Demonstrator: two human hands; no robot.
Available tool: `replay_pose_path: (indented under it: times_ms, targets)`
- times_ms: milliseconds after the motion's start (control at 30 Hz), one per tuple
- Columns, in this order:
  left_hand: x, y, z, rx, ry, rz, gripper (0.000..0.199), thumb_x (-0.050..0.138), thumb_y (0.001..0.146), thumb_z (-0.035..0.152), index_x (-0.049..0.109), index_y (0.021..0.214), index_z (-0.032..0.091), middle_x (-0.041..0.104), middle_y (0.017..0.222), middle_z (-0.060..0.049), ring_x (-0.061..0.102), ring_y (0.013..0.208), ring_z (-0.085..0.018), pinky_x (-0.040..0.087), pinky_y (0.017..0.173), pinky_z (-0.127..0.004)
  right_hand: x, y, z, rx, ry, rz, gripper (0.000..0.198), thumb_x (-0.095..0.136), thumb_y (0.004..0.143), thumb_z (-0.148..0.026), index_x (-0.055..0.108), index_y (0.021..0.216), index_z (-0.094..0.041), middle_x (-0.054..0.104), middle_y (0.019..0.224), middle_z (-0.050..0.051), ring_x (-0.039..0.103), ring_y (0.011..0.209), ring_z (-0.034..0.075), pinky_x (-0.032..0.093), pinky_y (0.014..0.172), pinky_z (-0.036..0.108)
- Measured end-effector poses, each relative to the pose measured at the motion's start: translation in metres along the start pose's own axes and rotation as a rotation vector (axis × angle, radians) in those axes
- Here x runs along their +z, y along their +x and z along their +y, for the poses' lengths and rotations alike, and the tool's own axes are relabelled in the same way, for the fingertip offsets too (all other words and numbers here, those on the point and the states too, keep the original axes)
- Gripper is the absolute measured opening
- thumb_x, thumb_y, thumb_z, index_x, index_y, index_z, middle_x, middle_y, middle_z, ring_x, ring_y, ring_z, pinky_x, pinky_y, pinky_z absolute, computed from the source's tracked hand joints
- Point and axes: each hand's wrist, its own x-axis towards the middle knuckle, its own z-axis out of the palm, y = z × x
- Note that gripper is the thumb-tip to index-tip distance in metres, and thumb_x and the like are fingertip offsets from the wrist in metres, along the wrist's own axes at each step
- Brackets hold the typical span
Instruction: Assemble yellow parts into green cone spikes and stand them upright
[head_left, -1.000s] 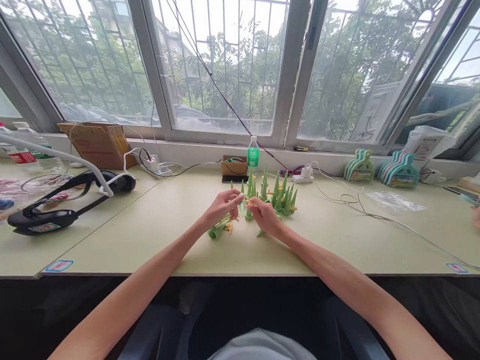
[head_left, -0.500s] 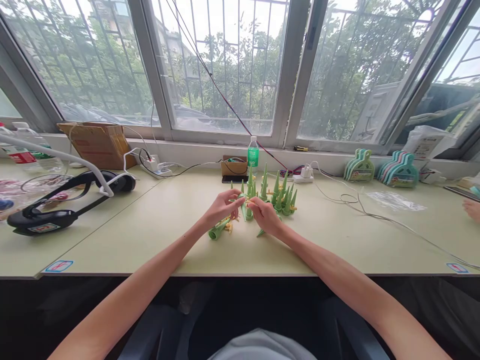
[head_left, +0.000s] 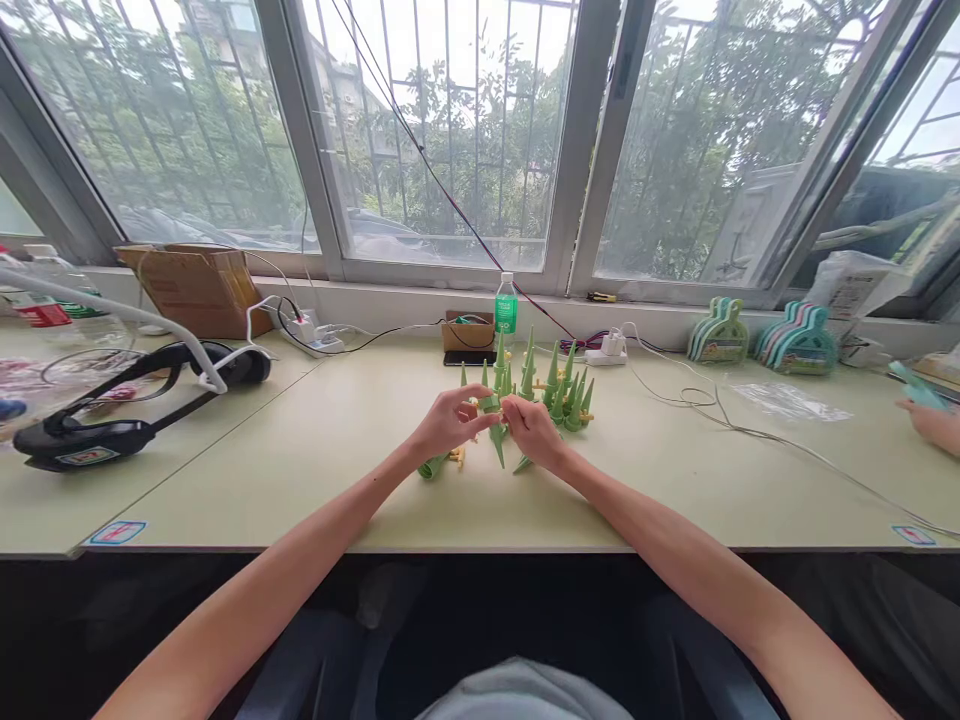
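A green plastic cone-shaped spike (head_left: 498, 447) hangs point down between my two hands, its wide end up. My left hand (head_left: 448, 424) holds its wide end between thumb and fingers. With closed fingers, my right hand (head_left: 531, 432) pinches at the same end; a small yellowish part seems to be there, mostly hidden by the fingertips. Just behind my hands stand several green spikes (head_left: 553, 385), points up, some with yellow side pieces. Another green spike (head_left: 430, 468) lies under my left hand, beside a loose yellow piece (head_left: 457, 457).
A green-labelled bottle (head_left: 506, 308) and a small cardboard box (head_left: 469, 332) stand by the window. At left lies a black headset (head_left: 97, 440). Hangers (head_left: 796, 340), a plastic bag (head_left: 791, 402) and a cable (head_left: 787, 440) are at right. Another person's hand (head_left: 934, 425) holds something light blue.
The spike between my hands has turned and dropped slightly, its point now lower and further right. My left hand has moved a little right. The other person's hand has come further into view.
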Motion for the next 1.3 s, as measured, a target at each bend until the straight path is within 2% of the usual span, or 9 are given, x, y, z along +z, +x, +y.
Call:
replay_pose_path:
  times_ms: [133,300,433,633,767,933,1133,1300]
  targets:
    - [0.001,0.001,0.003,0.060,0.037,0.026,0.039,0.070,0.079,0.046,0.061,0.100,0.014,0.049,0.058,0.006,0.049,0.047,-0.007,0.050,0.050,-0.022,0.000,0.001,-0.001,0.016,-0.011,-0.003,0.050,0.028,0.100,-0.050,0.040,0.063,-0.019,0.042,0.056,-0.002,0.036,0.052,0.010,0.029,0.053,0.023]
    - [0.001,0.000,0.006,0.090,0.067,0.020,0.034,0.069,0.080,0.044,0.061,0.097,0.015,0.057,0.073,0.001,0.052,0.050,-0.006,0.051,0.051,-0.021,0.000,0.001,-0.002,0.046,-0.016,-0.004,0.054,0.027,0.100,-0.054,0.033,0.059,-0.020,0.035,0.052,-0.003,0.030,0.049,0.010,0.025,0.050,0.025]
    - [0.001,0.000,0.006,0.078,0.059,0.007,0.033,0.069,0.081,0.041,0.060,0.099,0.015,0.059,0.080,-0.001,0.051,0.050,-0.005,0.050,0.051,-0.021,0.000,0.002,-0.003,0.058,-0.003,0.009,0.055,0.027,0.099,-0.056,0.031,0.058,-0.020,0.033,0.052,-0.003,0.029,0.049,0.010,0.024,0.050,0.025]
    - [0.000,0.000,0.011,0.014,-0.088,-0.004,0.038,0.067,0.082,0.047,0.057,0.106,0.019,0.059,0.100,-0.004,0.055,0.053,-0.005,0.050,0.048,-0.020,-0.001,0.001,-0.009,0.042,0.052,-0.013,0.054,0.028,0.099,-0.057,0.040,0.062,-0.019,0.042,0.054,-0.002,0.036,0.051,0.010,0.030,0.053,0.024]
    - [-0.001,0.001,0.015,-0.038,-0.173,0.008,0.038,0.056,0.089,0.052,0.057,0.105,0.018,0.059,0.080,-0.001,0.053,0.046,-0.006,0.042,0.041,-0.018,0.000,0.000,-0.011,0.064,0.069,-0.033,0.054,0.030,0.098,-0.059,0.045,0.065,-0.019,0.044,0.054,-0.002,0.040,0.050,0.011,0.032,0.052,0.023]
    - [-0.003,0.005,0.014,-0.101,-0.273,0.121,0.044,0.043,0.093,0.060,0.052,0.101,0.018,0.046,0.051,0.007,0.042,0.033,-0.007,0.030,0.034,-0.017,0.001,-0.001,-0.010,0.102,0.149,-0.003,0.052,0.032,0.096,-0.061,0.046,0.070,-0.020,0.044,0.056,-0.003,0.040,0.049,0.010,0.032,0.049,0.022]
    - [-0.004,0.006,0.014,-0.207,-0.366,0.002,0.044,0.043,0.092,0.061,0.050,0.098,0.018,0.047,0.040,0.006,0.034,0.030,-0.007,0.027,0.033,-0.017,0.002,-0.002,-0.009,0.121,0.254,-0.015,0.046,0.033,0.097,-0.060,0.049,0.079,-0.020,0.041,0.056,-0.005,0.036,0.047,0.009,0.031,0.047,0.022]
    - [-0.002,0.005,0.019,-0.228,-0.404,-0.046,0.045,0.047,0.090,0.062,0.048,0.090,0.017,0.052,0.042,0.003,0.036,0.030,-0.007,0.027,0.031,-0.017,0.002,-0.002,-0.010,0.091,0.270,-0.058,0.044,0.034,0.097,-0.059,0.052,0.086,-0.020,0.044,0.057,-0.005,0.040,0.047,0.009,0.032,0.046,0.020]
